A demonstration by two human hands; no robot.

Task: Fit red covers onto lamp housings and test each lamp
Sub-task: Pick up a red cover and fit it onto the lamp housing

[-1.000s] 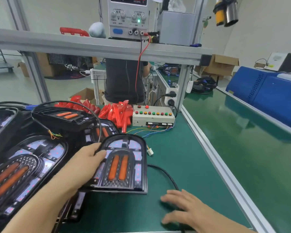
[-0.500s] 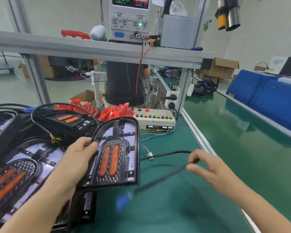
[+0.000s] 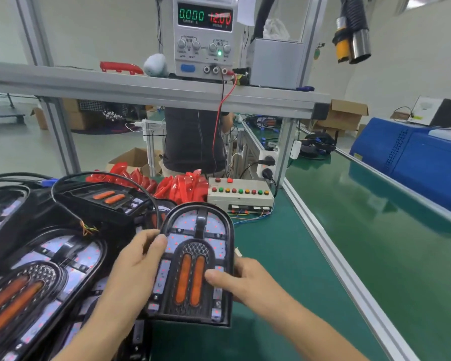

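Both hands are on one lamp housing [image 3: 193,267] here, held up over the green bench mat [image 3: 284,256] in front of the person. The left hand [image 3: 136,267] grips its left edge, thumb curled over onto the face near the arched top section. The right hand [image 3: 245,280] grips the right edge, thumb lying on the face just beside the two orange strips [image 3: 190,280], the other fingers wrapped behind where I can't see them. The housing is black, arch-topped, with no red cover on it.

Off to the left there's a pile of more housings [image 3: 37,277]. I can count at least three more faces: one big one close to the camera, one tilted further back with its own two orange strips, and one mostly hidden behind the held one. The far-left stuff is too cut off to count properly. A black cable [image 3: 102,175] loops over that pile.

Behind them sits a heap of red covers [image 3: 177,183], too jumbled to count. Just right of the heap is one beige test box [image 3: 241,195] with a row of nine coloured buttons and two red ones above it.

Up on the shelf: one power supply [image 3: 205,35] reading 0.000 in green, with a red figure that looks like 12.00, one green LED lit, plus one lone red cover [image 3: 121,67] lying beside a pale lump. A second person stands behind the bench.
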